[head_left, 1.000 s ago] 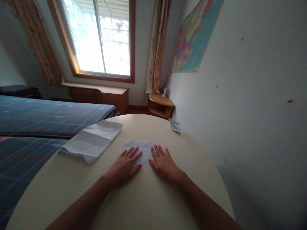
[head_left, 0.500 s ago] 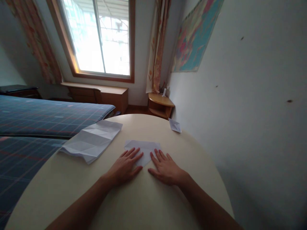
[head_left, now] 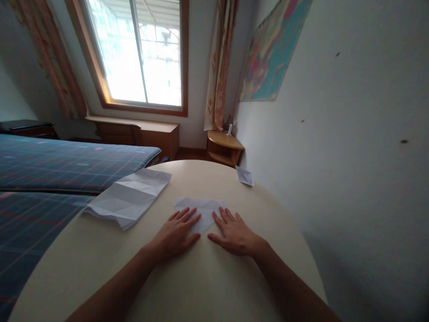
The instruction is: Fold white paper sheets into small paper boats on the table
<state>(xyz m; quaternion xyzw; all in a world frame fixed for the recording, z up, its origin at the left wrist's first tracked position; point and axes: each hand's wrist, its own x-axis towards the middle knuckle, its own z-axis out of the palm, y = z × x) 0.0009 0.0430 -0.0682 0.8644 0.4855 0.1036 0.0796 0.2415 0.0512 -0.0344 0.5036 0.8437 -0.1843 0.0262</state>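
Note:
A folded sheet of white paper [head_left: 202, 212] lies on the round cream table [head_left: 201, 277] in front of me, its lower end narrowing to a point. My left hand [head_left: 177, 232] rests on its left side, palm down with fingers spread. On the right edge lie the fingertips of my right hand [head_left: 233, 230], which is also flat with the fingers apart. Both thumbs are near the paper's lower point. My hands cover parts of its side edges.
Creased white sheets [head_left: 134, 197] lie at the table's left edge. A small folded paper piece [head_left: 245, 175] sits at the far right rim. A plaid mattress [head_left: 67, 163] borders the table on the left; a white wall [head_left: 351, 179] stands on the right.
My right hand has slid slightly to the right and away along the paper's edge. My left hand has hardly moved.

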